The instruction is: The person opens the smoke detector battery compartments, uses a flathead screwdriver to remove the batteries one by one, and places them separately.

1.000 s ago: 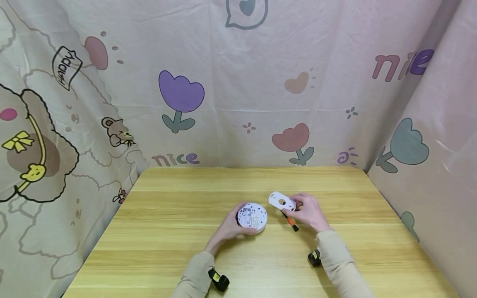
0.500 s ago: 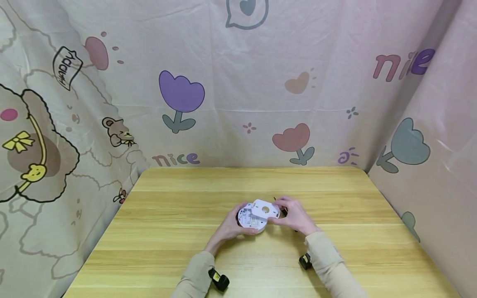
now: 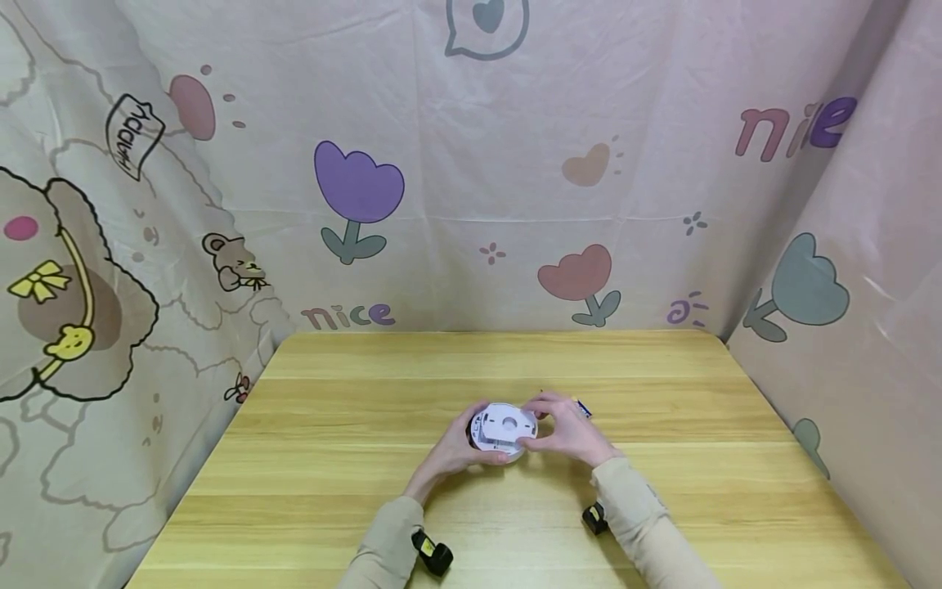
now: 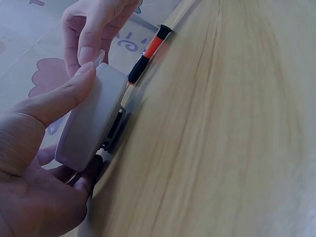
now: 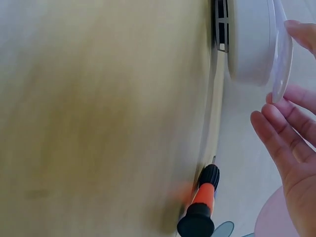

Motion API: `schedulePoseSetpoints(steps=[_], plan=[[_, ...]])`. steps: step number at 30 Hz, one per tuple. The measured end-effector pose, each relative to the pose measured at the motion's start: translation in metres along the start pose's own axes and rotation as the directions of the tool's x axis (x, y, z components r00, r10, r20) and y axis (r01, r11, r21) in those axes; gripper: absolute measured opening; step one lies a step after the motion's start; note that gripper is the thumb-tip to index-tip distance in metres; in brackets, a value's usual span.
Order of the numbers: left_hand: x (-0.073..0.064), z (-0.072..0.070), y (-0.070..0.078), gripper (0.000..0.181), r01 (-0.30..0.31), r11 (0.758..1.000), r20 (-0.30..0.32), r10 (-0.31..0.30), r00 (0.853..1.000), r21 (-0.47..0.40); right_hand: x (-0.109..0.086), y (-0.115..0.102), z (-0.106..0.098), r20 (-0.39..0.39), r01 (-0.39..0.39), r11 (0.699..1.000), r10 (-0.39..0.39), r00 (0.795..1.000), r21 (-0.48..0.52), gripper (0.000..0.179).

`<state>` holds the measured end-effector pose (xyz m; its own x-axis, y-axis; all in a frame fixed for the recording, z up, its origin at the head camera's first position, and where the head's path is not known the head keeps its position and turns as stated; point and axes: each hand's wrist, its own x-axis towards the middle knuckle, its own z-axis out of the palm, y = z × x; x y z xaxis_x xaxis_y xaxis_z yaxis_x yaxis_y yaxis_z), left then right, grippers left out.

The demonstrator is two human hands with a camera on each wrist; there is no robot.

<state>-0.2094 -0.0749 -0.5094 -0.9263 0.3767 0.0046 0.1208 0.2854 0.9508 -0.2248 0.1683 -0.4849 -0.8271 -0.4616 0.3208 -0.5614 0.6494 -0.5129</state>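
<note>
My left hand [image 3: 452,448] grips a round white smoke detector [image 4: 91,123] by its side, just above the table. Its printed back faces up; dark vents show on its underside in the left wrist view. My right hand [image 3: 570,432] pinches the edge of a thin white mounting plate [image 3: 524,420] with a round hole in its middle. The plate lies over the detector's back, tilted slightly away from it at the right edge. A screwdriver with an orange and black handle [image 4: 152,48] lies on the table beyond; in the head view my right hand mostly hides it.
A small blue and yellow item [image 3: 583,407] lies just behind my right hand. Black wrist cameras [image 3: 432,556] sit under both sleeves. The wooden table [image 3: 353,409] ends at a printed curtain [image 3: 456,270] at the back and sides.
My right hand has carried the mounting plate left, from above the screwdriver onto the back of the smoke detector. My left hand and the detector have stayed in place.
</note>
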Motion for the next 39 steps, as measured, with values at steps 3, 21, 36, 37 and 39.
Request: schedulePoseSetpoints(steps=[3, 21, 36, 37, 39], plan=[[0.0004, -0.0002, 0.0004, 0.107, -0.011, 1.0, 0.001, 0.011, 1.0, -0.005, 0.0014, -0.0013, 0.0015, 0.011, 0.009, 1.0, -0.009, 1.0, 0.001, 0.054], [0.0003, -0.0012, -0.0004, 0.107, 0.0, 1.0, 0.024, 0.001, 1.0, -0.03, 0.0071, -0.0034, 0.0031, 0.054, 0.093, 0.996, -0.093, 0.994, 0.006, 0.062], [-0.0002, -0.0014, 0.0006, 0.108, 0.012, 0.999, 0.024, -0.011, 1.0, -0.05, 0.0068, -0.0052, 0.0056, 0.118, 0.01, 0.994, -0.023, 0.993, 0.11, 0.061], [-0.0005, -0.0014, 0.0008, 0.108, 0.014, 0.999, 0.024, -0.013, 1.0, -0.05, 0.0062, -0.0052, 0.0061, 0.128, -0.002, 0.993, -0.012, 0.992, 0.114, 0.061], [-0.0008, -0.0013, 0.0004, 0.108, 0.009, 0.999, 0.025, -0.008, 1.0, -0.041, 0.005, -0.0049, 0.0071, 0.151, -0.036, 0.991, 0.016, 0.988, 0.13, 0.062]])
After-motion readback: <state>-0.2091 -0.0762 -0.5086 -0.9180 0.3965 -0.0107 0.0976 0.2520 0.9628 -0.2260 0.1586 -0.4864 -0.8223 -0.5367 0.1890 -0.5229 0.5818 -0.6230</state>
